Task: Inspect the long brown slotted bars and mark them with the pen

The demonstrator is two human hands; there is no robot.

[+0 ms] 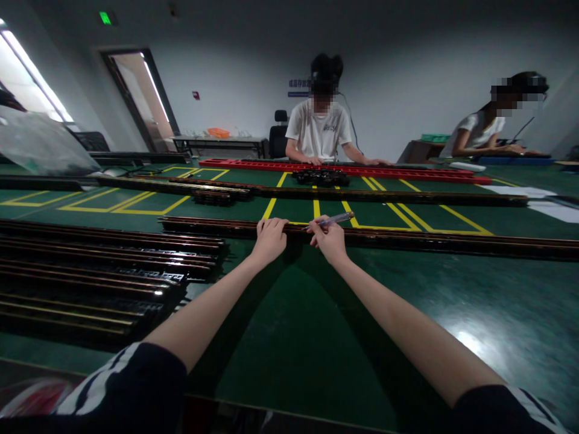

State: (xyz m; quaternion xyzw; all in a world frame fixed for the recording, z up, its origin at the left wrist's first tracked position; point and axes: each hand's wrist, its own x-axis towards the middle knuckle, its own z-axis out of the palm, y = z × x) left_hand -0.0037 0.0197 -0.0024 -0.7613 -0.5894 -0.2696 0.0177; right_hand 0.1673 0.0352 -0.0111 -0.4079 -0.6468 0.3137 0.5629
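A long dark rail with copper-coloured lines lies across the green table in front of me. My left hand is closed over the rail's near edge, its fingers curled on top and the thumb mostly hidden. Just to its right, my right hand pinches a slim pen-like tool with a clear body and brownish end. The tool slants down to the left, its tip low by the rail. Whether the tip touches the rail I cannot tell.
Several dark rails are stacked at the left. Another long rail lies farther back, near a pile of black parts. Beyond is a red slotted strip, where a person works. A second person sits at the far right.
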